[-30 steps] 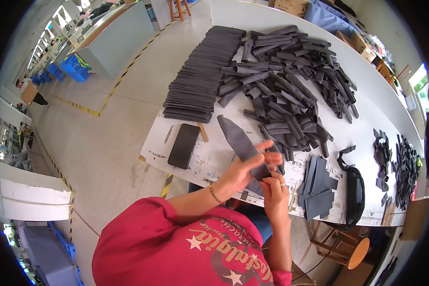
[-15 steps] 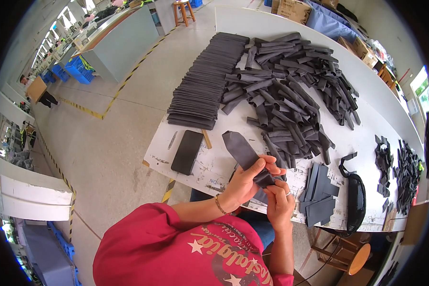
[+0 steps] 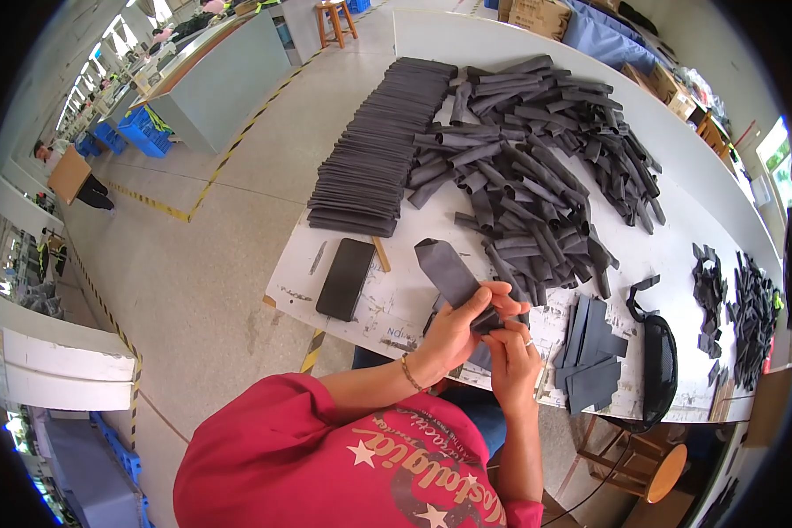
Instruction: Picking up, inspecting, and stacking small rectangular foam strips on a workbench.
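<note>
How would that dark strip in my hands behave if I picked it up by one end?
The strip probably holds its shape: it juts out past both hands without drooping. It looks thin and flat, so likely light. Being flat, it shouldn't roll.

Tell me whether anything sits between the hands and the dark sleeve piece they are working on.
Nothing visible does. The left hand and the right hand both already grip the dark sleeve piece at its near end; the phone lies apart on the table.
</note>
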`<state>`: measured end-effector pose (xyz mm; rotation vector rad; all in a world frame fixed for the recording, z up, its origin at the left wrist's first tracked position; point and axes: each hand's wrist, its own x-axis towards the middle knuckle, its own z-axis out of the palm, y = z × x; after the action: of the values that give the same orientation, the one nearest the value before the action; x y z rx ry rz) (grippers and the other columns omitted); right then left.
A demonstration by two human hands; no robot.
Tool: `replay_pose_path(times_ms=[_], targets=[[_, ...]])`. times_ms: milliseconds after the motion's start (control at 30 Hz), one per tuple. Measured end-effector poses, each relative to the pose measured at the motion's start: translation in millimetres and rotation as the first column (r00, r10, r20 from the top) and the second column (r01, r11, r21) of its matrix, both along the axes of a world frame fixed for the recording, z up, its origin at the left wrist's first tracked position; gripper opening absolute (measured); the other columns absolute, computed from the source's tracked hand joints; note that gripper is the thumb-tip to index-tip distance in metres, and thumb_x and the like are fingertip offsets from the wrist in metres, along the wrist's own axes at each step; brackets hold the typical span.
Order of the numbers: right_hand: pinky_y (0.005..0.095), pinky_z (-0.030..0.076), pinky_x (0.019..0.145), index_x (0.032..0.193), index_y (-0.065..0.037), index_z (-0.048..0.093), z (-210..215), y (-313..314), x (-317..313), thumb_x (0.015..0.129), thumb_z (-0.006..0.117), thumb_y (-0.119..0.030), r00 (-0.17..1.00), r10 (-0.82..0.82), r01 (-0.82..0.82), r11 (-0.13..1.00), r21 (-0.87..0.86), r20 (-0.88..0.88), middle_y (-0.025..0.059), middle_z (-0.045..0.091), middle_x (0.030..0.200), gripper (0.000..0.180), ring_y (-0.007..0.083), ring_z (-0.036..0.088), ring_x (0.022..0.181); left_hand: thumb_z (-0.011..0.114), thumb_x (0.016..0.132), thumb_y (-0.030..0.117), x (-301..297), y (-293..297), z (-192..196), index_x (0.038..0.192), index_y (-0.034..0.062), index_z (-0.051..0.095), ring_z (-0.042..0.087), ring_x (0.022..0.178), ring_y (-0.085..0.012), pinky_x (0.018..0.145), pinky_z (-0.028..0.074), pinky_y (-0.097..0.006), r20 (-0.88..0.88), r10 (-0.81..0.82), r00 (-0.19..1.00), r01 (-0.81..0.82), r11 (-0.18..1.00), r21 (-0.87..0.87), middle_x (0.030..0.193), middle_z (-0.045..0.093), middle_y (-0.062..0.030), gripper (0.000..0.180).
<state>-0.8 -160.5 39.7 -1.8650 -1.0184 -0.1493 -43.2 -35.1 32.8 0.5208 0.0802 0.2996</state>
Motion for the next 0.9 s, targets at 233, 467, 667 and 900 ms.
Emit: replay_pose_path(times_ms=[233,467,667,900], targets=[[0.0258,0.045,0.076,0.085,0.001,0.058,-5.9,26.8,-11.1,0.081,0.071,0.001,0.908,-0.138,0.242,0.943,0.227,-0.395,0.0091,0.057,0.104,0.014,0.0157,0.055,0.087,0.046,0.101,0.035,11.1,10.2,2.3,0.126,-0.0009,0.053,0.058,0.117,-0.0304,0.104,0.042,-0.042,0.004,0.002,1.0,-0.002,0.995,0.101,0.122,0.061,-0.0215,0.044],[0.0272,0.049,0.078,0.118,0.0,0.049,-0.6,-19.2,4.4,0.092,0.062,-0.011,0.712,-0.038,0.391,0.851,0.351,-0.702,0.0155,0.056,0.121,0.031,0.0156,0.061,0.091,0.046,0.101,0.033,19.4,50.2,18.0,0.124,-0.0007,0.053,0.049,0.127,-0.0331,0.111,0.035,-0.044,0.193,0.151,0.97,-0.167,0.983,0.072,0.119,0.064,-0.0156,0.041],[0.0235,0.048,0.069,0.105,0.001,0.061,10.3,26.4,-2.8,0.089,0.067,-0.008,0.529,0.223,0.247,0.883,0.4,-0.819,0.0066,0.065,0.09,0.019,0.0107,0.06,0.075,0.046,0.101,0.032,18.6,36.0,6.2,0.124,0.0026,0.054,0.049,0.127,-0.034,0.111,0.035,-0.045,0.188,-0.007,0.982,0.006,1.0,0.006,0.114,0.066,-0.014,0.039],[0.0188,0.041,0.064,0.083,-0.001,0.063,-9.5,10.9,-1.6,0.087,0.068,-0.002,0.762,-0.065,0.354,0.875,0.33,-0.644,-0.005,0.057,0.074,0.007,0.0029,0.049,0.069,0.051,0.1,0.029,13.5,54.0,1.5,0.128,0.0033,0.052,0.062,0.11,-0.0294,0.093,0.051,-0.041,0.011,0.09,0.996,-0.09,0.991,0.101,0.113,0.066,-0.0136,0.039]])
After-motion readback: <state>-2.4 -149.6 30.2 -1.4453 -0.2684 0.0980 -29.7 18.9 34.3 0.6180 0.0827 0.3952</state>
